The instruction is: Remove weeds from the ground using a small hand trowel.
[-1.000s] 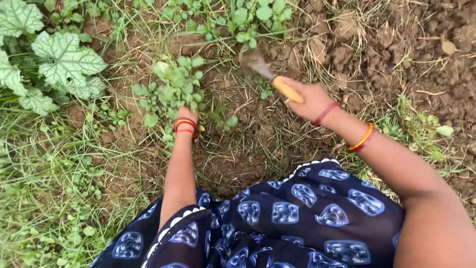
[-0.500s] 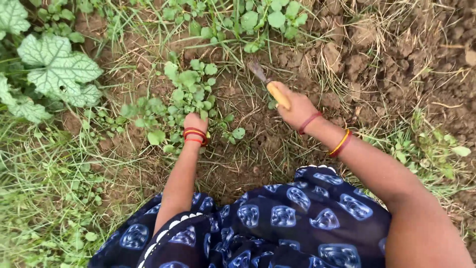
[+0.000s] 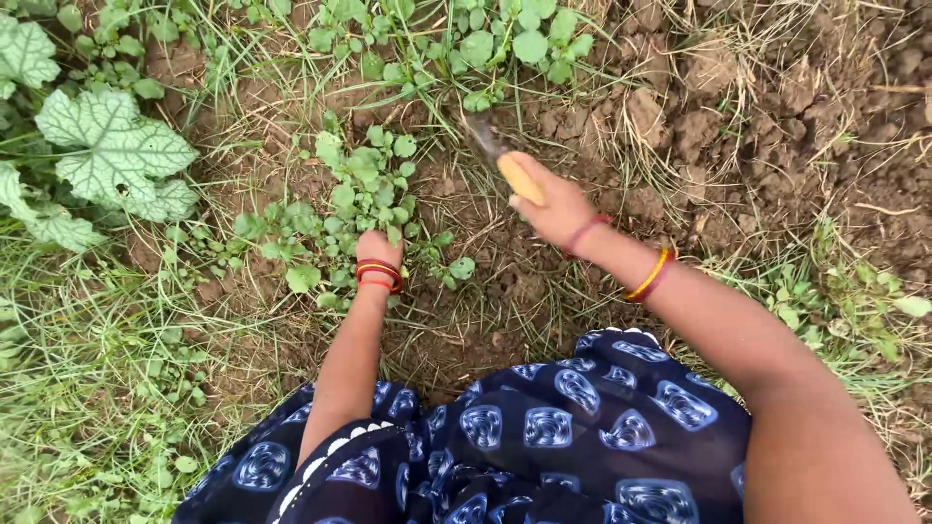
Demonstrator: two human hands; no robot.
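Watching the head view here, looking straight down at a patch of dug-over garden soil (image 3: 777,126). My right hand (image 3: 555,209) is wrapped tight around the yellowish wooden handle of a small digging tool (image 3: 505,163). The handle sticks out past the thumb, and the dark metal blade end (image 3: 480,134) sits low against the ground just below a cluster of round-leaved weeds (image 3: 524,39) at the top of the frame. The blade is a bit blurred, so I can't tell if it's actually in the dirt or just touching it.

My left hand (image 3: 379,245) is down among a clump of small green weeds (image 3: 364,189), just left of the tool. The leaves cover the fingers (so I honestly can't tell if it's gripping stems or just resting there). Red and orange bangles (image 3: 377,274) sit on that wrist, and there's a yellow and red pair (image 3: 649,277) further up the right forearm, plus a thin red thread at the right wrist.

Off to the far left there's a big pale-veined lobed leaf (image 3: 112,146), with long grass (image 3: 87,388) below it. At the bottom is dark blue patterned cloth (image 3: 544,437) over the knees.
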